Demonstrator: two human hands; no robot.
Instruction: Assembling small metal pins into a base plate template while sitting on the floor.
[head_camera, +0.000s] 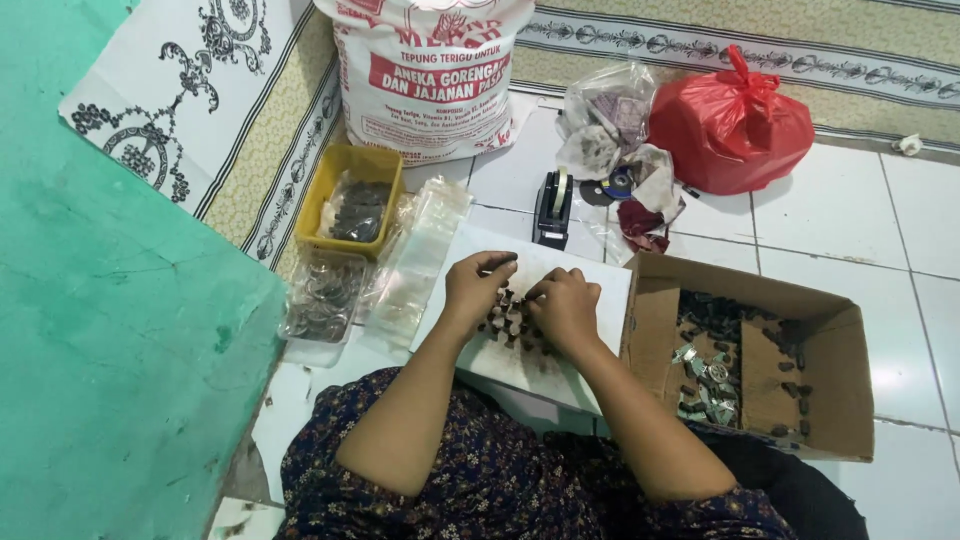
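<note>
A white board (590, 290) lies on the tiled floor in front of me. On it sits a cluster of small dark and silvery metal pieces (508, 322). My left hand (476, 288) rests on the board with its fingers curled over the far side of the cluster. Close beside it, my right hand (565, 308) presses its fingertips onto the same pieces. Whether either hand pinches a piece is hidden by the fingers.
An open cardboard box (820, 370) with more small metal pieces stands to the right. A yellow tray (318, 195), a clear container (322, 298) and small clear bags (420, 250) lie left of the board. A tape dispenser (553, 208), red bag (733, 125) and white sack (425, 75) sit behind.
</note>
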